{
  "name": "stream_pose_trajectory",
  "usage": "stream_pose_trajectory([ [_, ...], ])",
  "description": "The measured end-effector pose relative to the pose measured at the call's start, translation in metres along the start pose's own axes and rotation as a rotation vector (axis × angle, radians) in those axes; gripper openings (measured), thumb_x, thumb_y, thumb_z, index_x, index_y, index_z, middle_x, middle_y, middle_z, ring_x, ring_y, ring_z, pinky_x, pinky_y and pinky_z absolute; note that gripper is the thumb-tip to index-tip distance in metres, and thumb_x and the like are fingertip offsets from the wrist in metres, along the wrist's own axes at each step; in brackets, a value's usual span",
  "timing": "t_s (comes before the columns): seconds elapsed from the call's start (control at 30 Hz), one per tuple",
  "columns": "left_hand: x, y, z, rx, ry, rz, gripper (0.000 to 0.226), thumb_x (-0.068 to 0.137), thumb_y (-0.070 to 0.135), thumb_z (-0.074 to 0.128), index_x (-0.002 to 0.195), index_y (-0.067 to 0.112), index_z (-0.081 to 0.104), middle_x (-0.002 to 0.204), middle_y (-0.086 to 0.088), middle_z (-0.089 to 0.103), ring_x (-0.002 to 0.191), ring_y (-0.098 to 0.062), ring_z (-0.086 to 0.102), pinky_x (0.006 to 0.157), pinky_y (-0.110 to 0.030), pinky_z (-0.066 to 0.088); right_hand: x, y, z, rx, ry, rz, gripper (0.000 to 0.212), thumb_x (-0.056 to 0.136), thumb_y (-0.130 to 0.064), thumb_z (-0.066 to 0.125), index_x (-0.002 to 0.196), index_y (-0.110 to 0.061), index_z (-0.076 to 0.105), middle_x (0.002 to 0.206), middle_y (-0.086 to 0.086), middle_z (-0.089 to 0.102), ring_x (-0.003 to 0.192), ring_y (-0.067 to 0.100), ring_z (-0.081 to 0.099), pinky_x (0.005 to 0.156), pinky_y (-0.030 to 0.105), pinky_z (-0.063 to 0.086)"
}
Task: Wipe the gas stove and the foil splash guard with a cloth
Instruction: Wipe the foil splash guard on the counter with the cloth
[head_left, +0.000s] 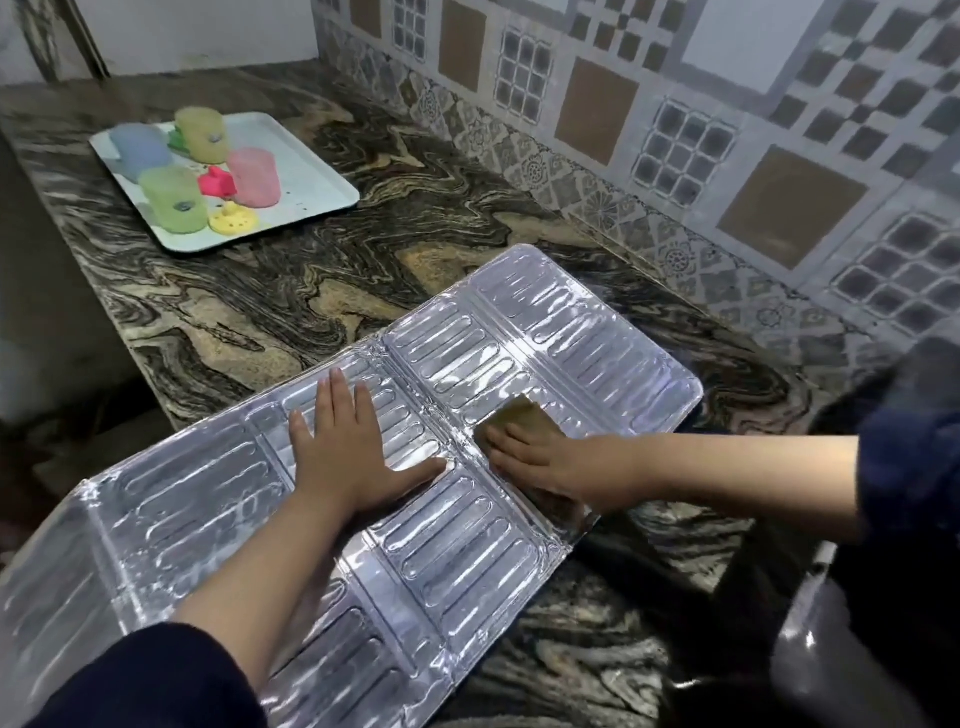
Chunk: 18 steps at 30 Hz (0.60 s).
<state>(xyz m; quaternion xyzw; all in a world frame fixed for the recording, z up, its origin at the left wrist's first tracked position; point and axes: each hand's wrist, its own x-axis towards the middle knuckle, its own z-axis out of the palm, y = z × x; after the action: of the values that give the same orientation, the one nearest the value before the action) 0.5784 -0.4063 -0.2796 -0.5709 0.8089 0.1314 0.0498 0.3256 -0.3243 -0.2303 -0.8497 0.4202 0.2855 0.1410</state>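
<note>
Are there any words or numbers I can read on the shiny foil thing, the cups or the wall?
None can be read.
Silver foil splash guard: only pressed oval ridges.
Pastel plastic cups on the white tray: no print visible.
Patterned wall tiles: only squares and flowers.

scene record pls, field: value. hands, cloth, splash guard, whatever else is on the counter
left hand: flat, fingers straight, pressing on the foil splash guard
right hand: on the cloth, pressing it to the guard; grip unclear
cloth: yellowish, partly under the right hand
foil splash guard: unfolded, lying flat on the counter, left end past the counter edge
tray: white, far left on counter
on tray: pastel plastic cups, small coloured pieces
stove: not clearly visible
wall: patterned tiles
</note>
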Motion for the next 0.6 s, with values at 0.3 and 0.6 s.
stream_pose_trajectory([
  [0.3,0.001,-0.001,0.002,0.043,0.011,0.012,0.145,0.044,0.104,0.004,0.151,0.007,-0.016,0.155,-0.018,-0.026,0.144,-0.033,-0.022,0.112,-0.060,-0.005,-0.027,0.047,0.002,0.119,-0.100,0.281,0.100,0.087,-0.008,0.057,0.143,-0.007,-0.026,0.148,0.012,-0.038,0.142,0.031,-0.024,0.120,0.046,0.001],
  [0.6,0.001,0.000,-0.001,0.046,-0.024,-0.001,0.143,0.048,0.101,0.007,0.150,0.004,-0.016,0.154,-0.021,-0.026,0.144,-0.035,-0.023,0.112,-0.062,-0.003,-0.037,0.088,-0.023,0.126,-0.191,0.685,0.095,0.090,-0.011,0.055,0.145,0.003,-0.021,0.154,0.021,-0.025,0.147,0.037,-0.002,0.119,0.042,0.016],
])
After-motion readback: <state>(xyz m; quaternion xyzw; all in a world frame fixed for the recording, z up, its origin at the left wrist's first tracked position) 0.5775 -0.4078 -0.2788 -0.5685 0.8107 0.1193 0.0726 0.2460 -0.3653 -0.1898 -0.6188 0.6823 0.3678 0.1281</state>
